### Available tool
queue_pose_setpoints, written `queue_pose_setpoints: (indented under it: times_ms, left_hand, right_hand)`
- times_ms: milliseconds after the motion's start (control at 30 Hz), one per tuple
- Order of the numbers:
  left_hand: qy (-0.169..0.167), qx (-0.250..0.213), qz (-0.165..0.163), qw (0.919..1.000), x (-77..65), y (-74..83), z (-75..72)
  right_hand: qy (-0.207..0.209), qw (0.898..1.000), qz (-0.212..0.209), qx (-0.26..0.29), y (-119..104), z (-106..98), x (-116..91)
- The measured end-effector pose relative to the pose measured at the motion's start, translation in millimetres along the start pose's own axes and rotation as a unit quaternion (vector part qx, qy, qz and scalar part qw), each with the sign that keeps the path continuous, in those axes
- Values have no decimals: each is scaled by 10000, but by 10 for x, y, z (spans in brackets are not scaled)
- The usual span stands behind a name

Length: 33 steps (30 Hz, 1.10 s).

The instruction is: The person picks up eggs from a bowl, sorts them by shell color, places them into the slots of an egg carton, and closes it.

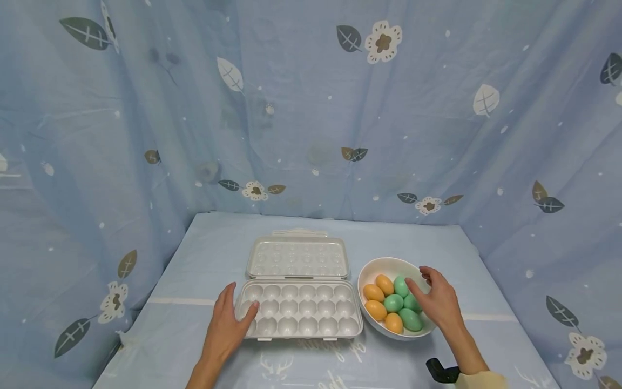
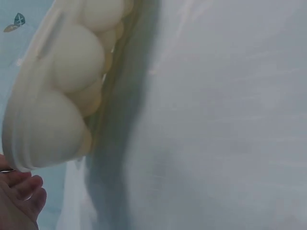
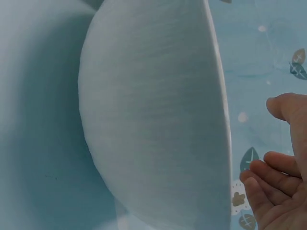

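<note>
A pale plastic egg carton [image 1: 308, 309] lies with its lid [image 1: 298, 247] folded back and its rows of cups bare. My left hand [image 1: 225, 324] is at the carton's left end, fingers extended along the side and thumb over the front corner cups. From the left wrist view, the rounded undersides of the cups [image 2: 72, 62] show above my fingertips. To the right, a white bowl [image 1: 376, 265] holds several orange eggs [image 1: 376, 310] and green eggs [image 1: 412, 320]. Over its right rim hovers my right hand [image 1: 439, 302], thumb and fingers spread apart, holding nothing.
A light blue cloth [image 1: 223, 229] covers the table. Blue curtains [image 1: 301, 108] with leaf and flower prints hang behind it and along both sides. The bowl stands close beside the carton's right end. A black strap [image 1: 442, 371] is on my right wrist.
</note>
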State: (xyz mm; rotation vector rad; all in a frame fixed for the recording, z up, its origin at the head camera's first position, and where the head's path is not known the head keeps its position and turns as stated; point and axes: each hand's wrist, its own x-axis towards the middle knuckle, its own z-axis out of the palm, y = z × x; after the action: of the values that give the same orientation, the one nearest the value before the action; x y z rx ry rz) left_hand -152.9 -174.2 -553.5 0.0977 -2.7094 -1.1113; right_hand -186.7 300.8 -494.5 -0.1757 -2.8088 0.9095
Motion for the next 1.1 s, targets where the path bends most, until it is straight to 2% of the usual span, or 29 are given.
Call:
queue_pose_setpoints:
  times_ms: [300,600,900,1100]
  left_hand:
    - [-84,219,-199,9995,-177,-74,132]
    - [-143,306,-250,9991,-241,-128,222]
    - [3,227,-196,9996,-300,-153,245]
    - [-111,208,-140,9996,-345,-157,213]
  right_hand:
    - [-395,9990,215,55,18,141,76]
    - [-686,9968,403,-60,-24,217,158]
    - [-782,9954,516,-200,22,313,224]
    - [-777,9959,404,-209,48,340,264]
